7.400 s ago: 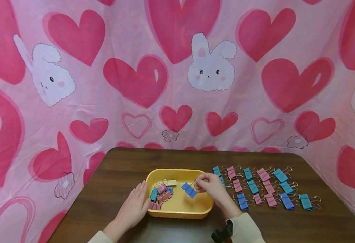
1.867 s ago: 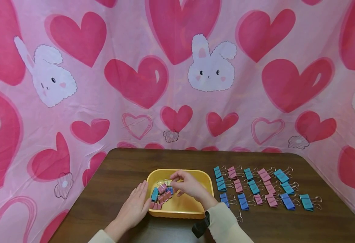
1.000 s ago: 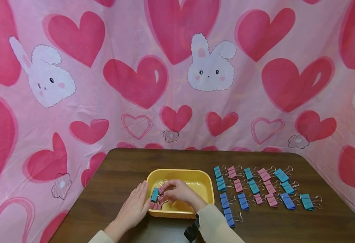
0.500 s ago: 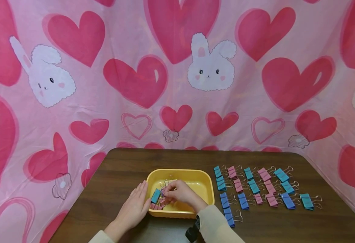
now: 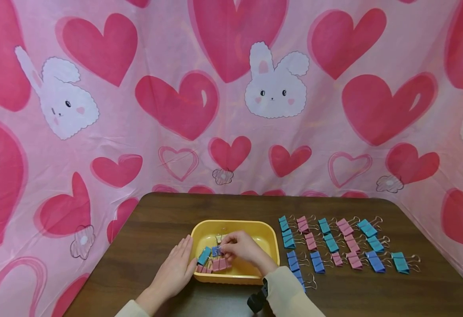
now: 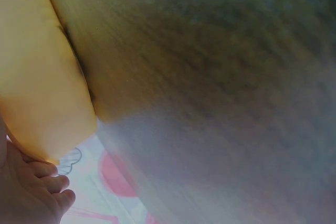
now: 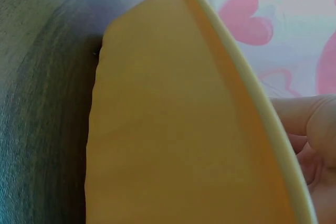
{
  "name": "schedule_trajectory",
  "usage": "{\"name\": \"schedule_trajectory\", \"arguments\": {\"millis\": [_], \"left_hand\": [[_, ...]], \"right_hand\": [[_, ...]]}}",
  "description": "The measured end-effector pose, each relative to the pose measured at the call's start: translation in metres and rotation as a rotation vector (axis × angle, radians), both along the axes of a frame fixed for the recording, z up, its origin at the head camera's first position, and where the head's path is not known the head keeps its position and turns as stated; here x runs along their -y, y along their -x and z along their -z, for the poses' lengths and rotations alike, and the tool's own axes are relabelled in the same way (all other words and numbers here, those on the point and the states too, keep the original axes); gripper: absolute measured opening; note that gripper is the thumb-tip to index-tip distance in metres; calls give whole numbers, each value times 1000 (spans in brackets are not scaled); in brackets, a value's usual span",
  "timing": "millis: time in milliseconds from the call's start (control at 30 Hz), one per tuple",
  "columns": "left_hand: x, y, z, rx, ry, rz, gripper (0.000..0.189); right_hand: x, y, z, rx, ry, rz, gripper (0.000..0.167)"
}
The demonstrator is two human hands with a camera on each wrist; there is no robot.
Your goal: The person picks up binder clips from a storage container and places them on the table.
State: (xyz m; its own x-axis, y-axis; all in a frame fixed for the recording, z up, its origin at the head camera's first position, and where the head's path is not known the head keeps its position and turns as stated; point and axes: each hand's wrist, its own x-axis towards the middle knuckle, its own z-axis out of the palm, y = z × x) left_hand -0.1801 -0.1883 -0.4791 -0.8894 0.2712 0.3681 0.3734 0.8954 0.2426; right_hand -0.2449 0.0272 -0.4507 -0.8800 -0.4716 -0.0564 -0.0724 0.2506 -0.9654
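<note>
1. The step in hand looks like picking a single clip out of a cluster: the right hand (image 5: 245, 248) reaches into the yellow plastic tray (image 5: 251, 223) and appears to pinch a blue binder clip (image 5: 216, 251), though its fingertips hide the exact hold.
2. The left hand (image 5: 174, 267) lies with fingers straight against the tray's near-left outside, apparently steadying it.
3. Between the hands, inside the tray, a teal binder clip (image 5: 204, 256) and pink binder clips (image 5: 220, 264) crowd the blue one; lifting it would call for a gentle pull, as wire handles could snag.
4. Right of the right hand, teal, pink and blue laid-out binder clips (image 5: 330, 243) form rough rows.
5. Under both hands is a dark wood-grain table (image 5: 168, 209); beyond them hangs a pink cloth backdrop (image 5: 318, 127) printed with hearts and rabbits.
</note>
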Motion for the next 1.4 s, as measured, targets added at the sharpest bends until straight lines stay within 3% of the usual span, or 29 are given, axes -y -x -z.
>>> {"name": "schedule_trajectory", "arguments": {"millis": [233, 633, 1400], "left_hand": [[0, 1, 0, 4, 13, 1, 55], [-2, 1, -1, 32, 8, -9, 56], [-3, 1, 0, 7, 2, -1, 55]], "right_hand": [[-12, 2, -3, 17, 30, 12, 17], [-30, 2, -8, -34, 106, 22, 16], [-84, -10, -24, -8, 320, 155, 13]]}}
